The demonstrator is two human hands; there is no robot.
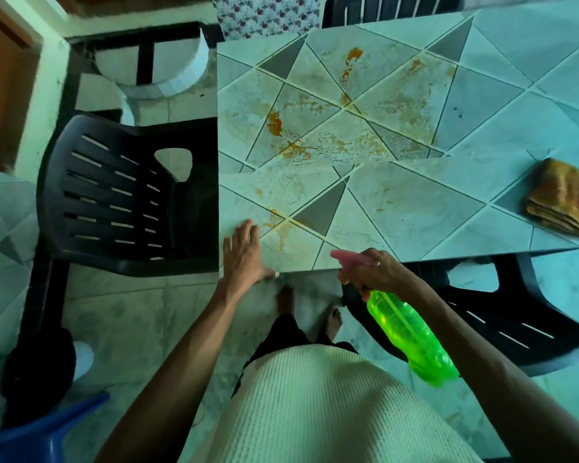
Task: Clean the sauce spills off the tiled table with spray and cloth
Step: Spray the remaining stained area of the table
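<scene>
At the table point(415, 202) edge, left grip point(244, 255) spread flat, right grip point(378, 272) curled round spray bottle point(411, 332)

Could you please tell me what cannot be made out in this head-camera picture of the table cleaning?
- Head view: the right hand covers the trigger of the green translucent plastic spray bottle.
- Head view: the right frame edge cuts off the folded yellow-brown cloth.
- Head view: the bottom-left corner cuts off the blue plastic object; its kind is unclear.

Right hand point(370, 272) gripping green spray bottle point(411, 332) at tiled table point(482, 105) edge, left hand point(244, 259) resting flat near sauce spills point(315, 142), folded cloth point(565, 197) lying right.
</scene>
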